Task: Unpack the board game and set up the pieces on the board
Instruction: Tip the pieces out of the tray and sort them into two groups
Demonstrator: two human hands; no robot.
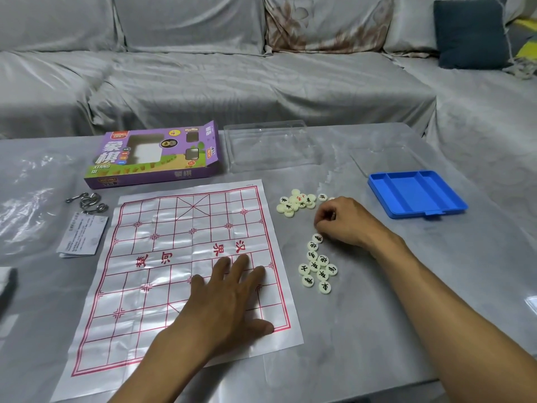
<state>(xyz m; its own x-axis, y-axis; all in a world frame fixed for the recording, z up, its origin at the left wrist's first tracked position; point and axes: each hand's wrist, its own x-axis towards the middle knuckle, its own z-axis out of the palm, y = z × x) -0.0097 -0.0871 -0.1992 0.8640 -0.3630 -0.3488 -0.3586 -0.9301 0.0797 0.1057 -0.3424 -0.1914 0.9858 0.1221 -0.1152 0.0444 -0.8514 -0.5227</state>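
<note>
- The left hand (pixel 229 298) lies flat on the paper board (pixel 162 257), its fingers (pixel 241 263) straight and slightly spread, the tips reaching just short of the red characters printed across the board's middle band; it holds nothing.
- The right hand (pixel 345 221) rests on the grey worktop (pixel 377 330) off the board's right edge, its fingers (pixel 325 216) curled in together; whether they pinch a piece I cannot tell, since the fingertips hide what is under them.
- Just beyond the right fingers sits the far cluster of pieces (pixel 299 202), pale round discs, most marked in black and one in red, touching one another.
- Just on the near side of the right fingers the near cluster of pieces (pixel 318 267) lies in a loose string on the worktop, all with black characters face up.
- No piece stands on the board.
- The blue tray (pixel 418 194), well to the right of the right fingers, has several compartments and all of them show bare.
- The clear plastic lid (pixel 270 146) lies beyond the far cluster, nothing seen in it.
- The purple game box (pixel 154 155) lies beyond the left fingers at the board's far edge, its end flap open; its window shows white inside.
- Left of the board are a folded leaflet (pixel 81 237) and a metal wire puzzle (pixel 87 200), well apart from either hand.
</note>
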